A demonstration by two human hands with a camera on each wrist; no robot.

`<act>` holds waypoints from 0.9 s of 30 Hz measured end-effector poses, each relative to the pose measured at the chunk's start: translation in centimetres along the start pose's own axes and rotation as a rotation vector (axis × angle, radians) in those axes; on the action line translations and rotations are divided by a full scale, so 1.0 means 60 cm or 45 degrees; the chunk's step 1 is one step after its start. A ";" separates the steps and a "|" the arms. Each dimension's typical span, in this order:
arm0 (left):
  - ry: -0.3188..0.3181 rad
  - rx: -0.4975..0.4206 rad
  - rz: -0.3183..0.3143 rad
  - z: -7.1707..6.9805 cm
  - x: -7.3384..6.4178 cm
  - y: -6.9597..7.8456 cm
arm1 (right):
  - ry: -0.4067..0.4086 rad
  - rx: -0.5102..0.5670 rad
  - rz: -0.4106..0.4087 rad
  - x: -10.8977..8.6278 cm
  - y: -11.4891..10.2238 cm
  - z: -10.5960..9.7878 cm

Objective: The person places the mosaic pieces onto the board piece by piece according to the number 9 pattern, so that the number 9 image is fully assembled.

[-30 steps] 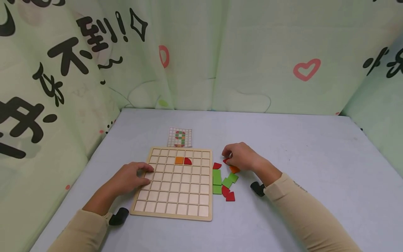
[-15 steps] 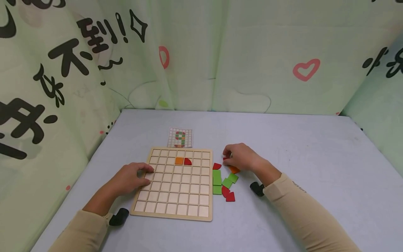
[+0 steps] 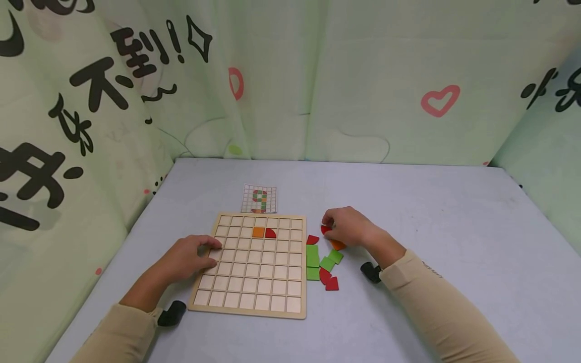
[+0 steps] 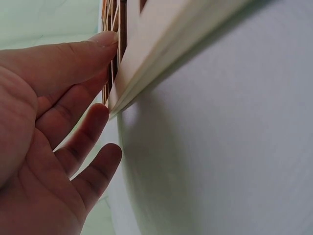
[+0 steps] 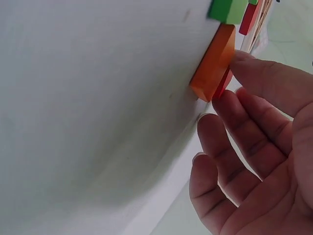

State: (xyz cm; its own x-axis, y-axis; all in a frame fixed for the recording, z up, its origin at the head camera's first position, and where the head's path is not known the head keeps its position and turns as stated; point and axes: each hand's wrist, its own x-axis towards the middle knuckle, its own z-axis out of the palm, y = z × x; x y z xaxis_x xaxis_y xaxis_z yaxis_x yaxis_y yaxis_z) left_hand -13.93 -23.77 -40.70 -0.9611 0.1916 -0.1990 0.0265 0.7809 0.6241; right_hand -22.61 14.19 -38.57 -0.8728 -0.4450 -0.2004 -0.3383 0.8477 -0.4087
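A wooden grid board (image 3: 246, 314) lies on the table, with an orange square tile (image 3: 258, 232) and a red quarter-circle tile (image 3: 270, 233) in neighbouring cells. My left hand (image 3: 183, 259) rests its thumb and forefinger on the board's left edge; the left wrist view shows the other fingers loosely spread beside it. To the right of the board, my right hand (image 3: 349, 225) pinches another red tile (image 3: 325, 229) with a rounded edge between thumb and forefinger. An orange tile (image 5: 212, 66) lies right beside that thumb, its far side partly covered by the hand.
Green tiles (image 3: 312, 255) and further red tiles (image 3: 332, 284) lie along the board's right side. Behind the board, a small card (image 3: 259, 198) carries a coloured grid pattern. A printed curtain (image 3: 363, 75) encloses the back and sides of the table.
The red tile between my right thumb and forefinger has shifted slightly and shows more of itself than half a second ago. My left hand and the board have stayed in place.
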 end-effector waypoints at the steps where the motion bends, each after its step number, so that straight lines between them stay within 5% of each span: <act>1: 0.000 0.000 0.000 0.000 0.000 0.000 | 0.001 -0.009 0.000 0.000 0.000 0.000; 27: 0.003 0.000 0.029 -0.002 0.002 0.000 | -0.014 0.081 -0.002 0.002 -0.014 0.005</act>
State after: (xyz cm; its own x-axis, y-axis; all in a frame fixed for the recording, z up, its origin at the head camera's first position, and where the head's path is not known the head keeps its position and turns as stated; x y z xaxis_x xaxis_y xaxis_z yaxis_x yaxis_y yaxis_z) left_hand -14.10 -23.80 -40.62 -0.9609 0.2076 -0.1831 0.0481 0.7767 0.6281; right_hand -22.32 13.37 -38.51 -0.8683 -0.4499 -0.2090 -0.3167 0.8270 -0.4645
